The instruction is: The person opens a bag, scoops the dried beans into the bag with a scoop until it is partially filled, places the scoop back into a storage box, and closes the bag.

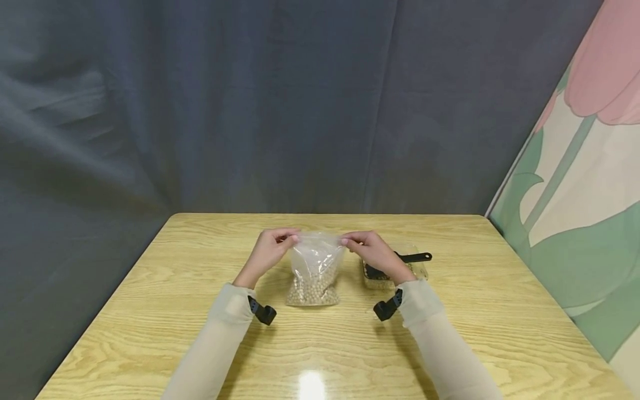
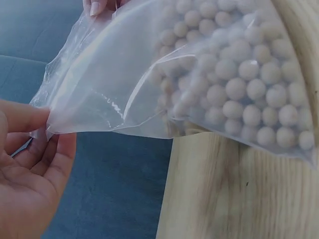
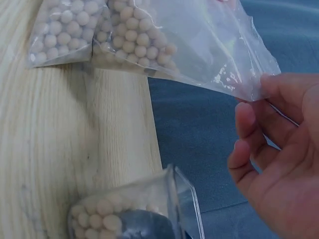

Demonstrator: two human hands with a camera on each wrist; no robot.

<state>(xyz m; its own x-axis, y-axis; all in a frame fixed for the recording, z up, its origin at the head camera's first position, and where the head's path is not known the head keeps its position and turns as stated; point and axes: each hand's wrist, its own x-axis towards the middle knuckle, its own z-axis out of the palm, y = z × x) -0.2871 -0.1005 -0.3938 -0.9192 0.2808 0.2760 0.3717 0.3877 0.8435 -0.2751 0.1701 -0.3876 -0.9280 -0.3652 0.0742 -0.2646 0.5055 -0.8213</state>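
Note:
A clear plastic bag stands upright on the table, its lower part filled with small round beige balls. At the bag's top left corner, my left hand pinches the plastic between thumb and fingers. The opposite top corner is pinched by my right hand, whose other fingers curl loosely in the right wrist view. Behind and beside my right hand is a clear plastic container with more of the balls and a black scoop, partly hidden by the wrist.
The wooden table reaches to a dark blue-grey curtain at the back. On the right hangs a cloth with a tulip pattern. Small black wrist cameras sit below both hands.

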